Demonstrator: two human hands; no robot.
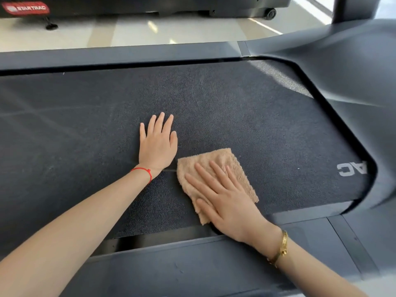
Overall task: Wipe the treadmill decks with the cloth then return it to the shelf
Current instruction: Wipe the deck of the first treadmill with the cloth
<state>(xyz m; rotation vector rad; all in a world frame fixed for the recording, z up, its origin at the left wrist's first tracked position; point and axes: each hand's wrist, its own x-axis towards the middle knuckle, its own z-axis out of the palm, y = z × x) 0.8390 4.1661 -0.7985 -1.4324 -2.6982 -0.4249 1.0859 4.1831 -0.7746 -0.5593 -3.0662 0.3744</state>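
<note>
A dark textured treadmill deck (214, 108) fills the middle of the view. On it lies a folded tan fluffy cloth (227, 161), near the deck's front edge. My right hand (227, 200) presses flat on the cloth with straight, spread fingers and covers its near part. My left hand (157, 142) rests flat on the bare belt just left of the cloth, fingers straight and pointing away from me. A red string is on the left wrist and a gold bracelet on the right.
Grey side rails run along the far side (128, 54) and near side (192, 264) of the belt. The motor hood (353, 71) rises at the right. Another treadmill base (132, 6) stands across a strip of pale floor (150, 31).
</note>
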